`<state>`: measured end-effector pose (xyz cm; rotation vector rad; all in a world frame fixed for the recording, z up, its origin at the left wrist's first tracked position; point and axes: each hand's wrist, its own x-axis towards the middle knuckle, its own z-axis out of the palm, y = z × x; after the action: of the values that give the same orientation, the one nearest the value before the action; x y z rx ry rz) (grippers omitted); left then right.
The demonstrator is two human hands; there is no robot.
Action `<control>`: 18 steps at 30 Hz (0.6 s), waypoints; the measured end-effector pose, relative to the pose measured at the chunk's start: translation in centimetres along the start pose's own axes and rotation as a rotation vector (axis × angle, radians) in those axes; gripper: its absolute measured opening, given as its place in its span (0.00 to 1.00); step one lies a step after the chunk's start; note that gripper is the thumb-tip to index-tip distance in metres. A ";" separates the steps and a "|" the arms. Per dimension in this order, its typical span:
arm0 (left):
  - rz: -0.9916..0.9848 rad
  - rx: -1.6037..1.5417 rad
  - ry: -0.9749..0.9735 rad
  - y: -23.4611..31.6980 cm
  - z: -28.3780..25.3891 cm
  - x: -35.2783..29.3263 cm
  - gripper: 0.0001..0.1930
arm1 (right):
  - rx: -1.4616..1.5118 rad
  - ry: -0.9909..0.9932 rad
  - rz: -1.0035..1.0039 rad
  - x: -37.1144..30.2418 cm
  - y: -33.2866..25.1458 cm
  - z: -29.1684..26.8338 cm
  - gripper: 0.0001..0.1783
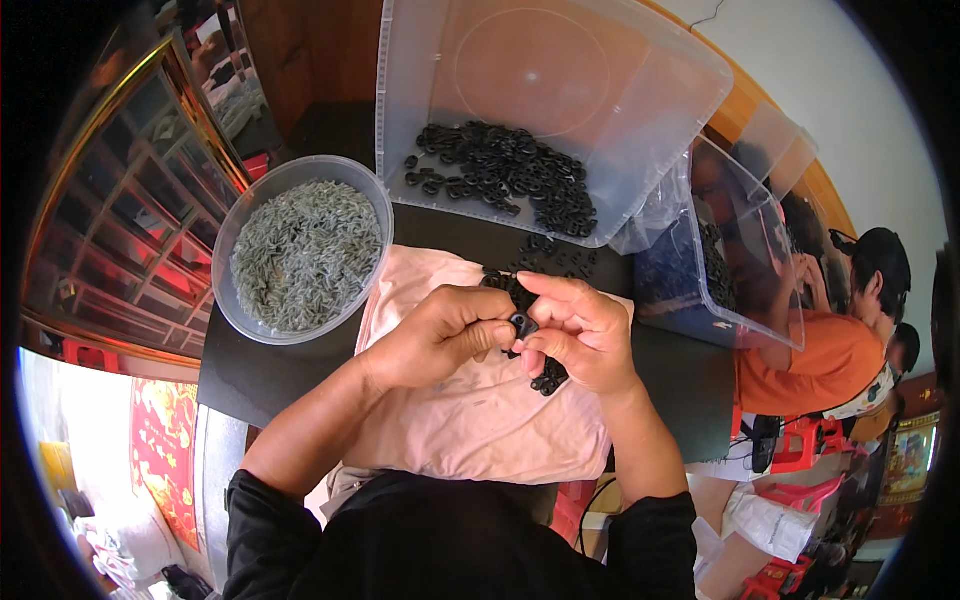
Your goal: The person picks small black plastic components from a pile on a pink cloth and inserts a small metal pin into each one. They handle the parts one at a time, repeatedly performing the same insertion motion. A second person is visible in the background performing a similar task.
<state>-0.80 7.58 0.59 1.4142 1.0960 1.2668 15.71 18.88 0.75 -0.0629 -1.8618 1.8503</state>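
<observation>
A single view, taken from a wide fisheye camera worn on the person's head, looks steeply down and slightly forward. The pink cloth (470,400) on the dark desk (260,375) sits at the middle of the picture, close below the lens. The person's own forearms enter from the lower edge and meet over the cloth. Beyond the cloth, toward the top, a clear plastic bin (530,100) stands tilted. Straight edges bend near the round black rim. Right of the cloth, another seated person shows at the edge.

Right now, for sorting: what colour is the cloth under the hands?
Pale pink cloth, head view.
</observation>
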 end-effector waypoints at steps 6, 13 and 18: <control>-0.094 -0.173 -0.104 -1.2 -0.3 0.1 0.09 | -0.018 -0.173 0.134 -0.3 -0.2 -1.0 0.18; -0.173 -0.272 -0.191 -2.2 -0.4 0.3 0.10 | 0.075 -0.263 0.211 -0.2 0.0 -2.1 0.16; -0.209 -0.339 -0.004 -2.0 0.1 0.4 0.09 | 0.028 -0.151 0.155 0.1 -0.2 -1.7 0.15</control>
<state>-0.71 8.29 -1.28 1.0219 0.9464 1.2297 16.36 20.46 0.85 -0.0598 -1.9811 2.0357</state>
